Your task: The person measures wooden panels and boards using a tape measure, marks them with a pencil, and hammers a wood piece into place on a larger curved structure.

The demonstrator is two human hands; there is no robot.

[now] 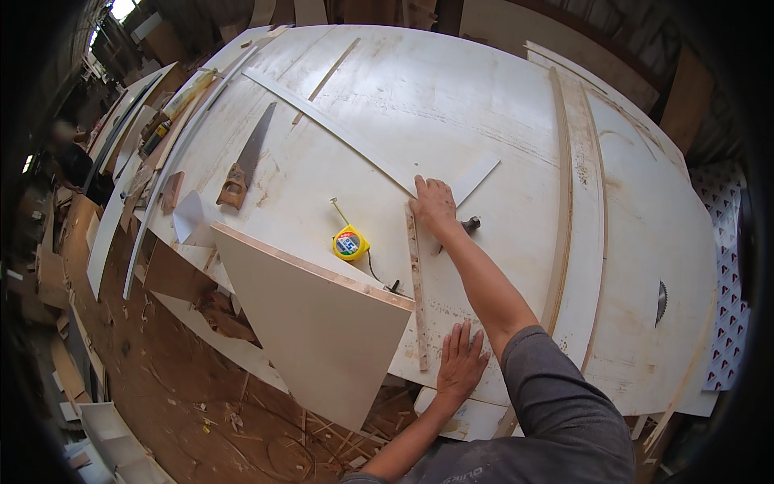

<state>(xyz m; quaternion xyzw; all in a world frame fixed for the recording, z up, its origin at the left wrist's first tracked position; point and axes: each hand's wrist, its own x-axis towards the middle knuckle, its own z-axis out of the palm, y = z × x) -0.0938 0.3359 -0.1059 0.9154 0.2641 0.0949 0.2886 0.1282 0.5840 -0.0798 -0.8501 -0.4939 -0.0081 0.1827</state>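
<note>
Our right hand (435, 203) covers the corner of an L-shaped square (339, 137) on the bench (484, 105), seemingly steadying it, though we cannot tell if it grips, while our left hand (462, 365), fingers slightly apart, lies palm-down nearer us, perhaps bracing.

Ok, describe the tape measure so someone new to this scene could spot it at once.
On the big white worktop, look left of the narrow wooden strip, just beyond the pale panel. The tape measure lies there, right of the handsaw, with some tape pulled out. Only its case is bright yellow among these.
</note>
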